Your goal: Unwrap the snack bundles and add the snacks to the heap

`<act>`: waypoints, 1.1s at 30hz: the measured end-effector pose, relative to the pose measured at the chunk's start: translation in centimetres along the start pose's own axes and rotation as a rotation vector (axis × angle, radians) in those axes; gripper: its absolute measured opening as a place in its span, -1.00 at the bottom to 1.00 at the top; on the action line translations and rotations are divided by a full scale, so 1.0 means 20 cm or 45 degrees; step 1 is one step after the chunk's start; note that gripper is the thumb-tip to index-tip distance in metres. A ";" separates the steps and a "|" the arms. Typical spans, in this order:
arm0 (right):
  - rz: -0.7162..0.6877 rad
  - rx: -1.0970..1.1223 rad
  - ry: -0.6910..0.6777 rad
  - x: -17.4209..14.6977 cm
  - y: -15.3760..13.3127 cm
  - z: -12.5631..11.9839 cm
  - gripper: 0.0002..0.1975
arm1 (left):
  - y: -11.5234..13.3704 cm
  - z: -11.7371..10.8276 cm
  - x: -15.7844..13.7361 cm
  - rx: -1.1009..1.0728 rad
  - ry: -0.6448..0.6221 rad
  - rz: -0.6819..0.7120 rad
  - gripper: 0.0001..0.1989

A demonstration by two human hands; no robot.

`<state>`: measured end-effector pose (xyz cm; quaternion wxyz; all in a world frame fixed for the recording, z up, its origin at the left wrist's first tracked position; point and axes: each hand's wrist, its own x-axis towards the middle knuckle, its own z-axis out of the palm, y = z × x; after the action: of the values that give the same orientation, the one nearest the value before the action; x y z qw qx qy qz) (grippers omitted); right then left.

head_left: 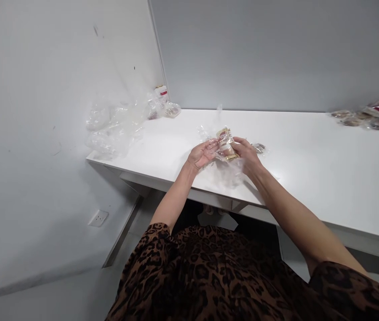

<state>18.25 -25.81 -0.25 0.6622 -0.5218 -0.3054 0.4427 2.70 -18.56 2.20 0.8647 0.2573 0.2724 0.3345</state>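
Observation:
Both of my hands are above the white table (296,169), near its front edge. Between them is a small gold and reddish-brown packet (224,139), tilted upright, with crinkled clear plastic around it. My left hand (203,154), palm partly up, has its fingers closed on the clear plastic bag (232,173) at the packet's left side. My right hand (245,154) grips the packet's right edge between thumb and fingers. The loose end of the bag hangs below the packet toward me. A small clear-wrapped dark item (259,147) lies just beyond my right hand.
A heap of empty clear plastic bags (115,127) lies on the table's left end against the wall. Behind it stands a red and white packet (161,92). Several wrapped packets (373,118) are piled at the far right. A grey panel (259,58) bounds the table's back.

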 end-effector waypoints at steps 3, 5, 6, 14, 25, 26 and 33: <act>0.183 0.112 -0.091 0.01 -0.04 -0.03 -0.58 | 0.04 0.00 -0.07 0.059 0.084 0.037 -0.74; 0.284 0.148 -0.169 0.01 -0.07 -0.03 -0.57 | 0.06 0.02 -0.11 0.083 0.098 0.044 -0.72; 0.314 0.150 -0.197 0.00 -0.08 -0.02 -0.55 | 0.06 0.03 -0.12 0.095 0.088 0.035 -0.71; 0.246 0.314 -0.261 -0.07 -0.08 0.01 -0.56 | 0.12 0.20 -0.13 0.220 0.128 0.031 -0.66; 0.268 0.673 -0.235 -0.02 -0.12 -0.03 -0.76 | 0.11 0.21 -0.07 0.524 0.230 -0.032 -0.64; 0.257 0.664 -0.228 -0.01 -0.12 -0.03 -0.76 | 0.09 0.22 -0.07 0.595 0.203 -0.014 -0.72; 0.227 0.618 -0.218 -0.02 -0.09 -0.02 -0.69 | 0.12 0.24 -0.05 0.805 0.254 0.117 -0.91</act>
<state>18.96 -26.53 1.44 0.6980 -0.3332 -0.1981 0.6021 4.15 -18.99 7.33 0.6951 0.4908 0.4342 0.2956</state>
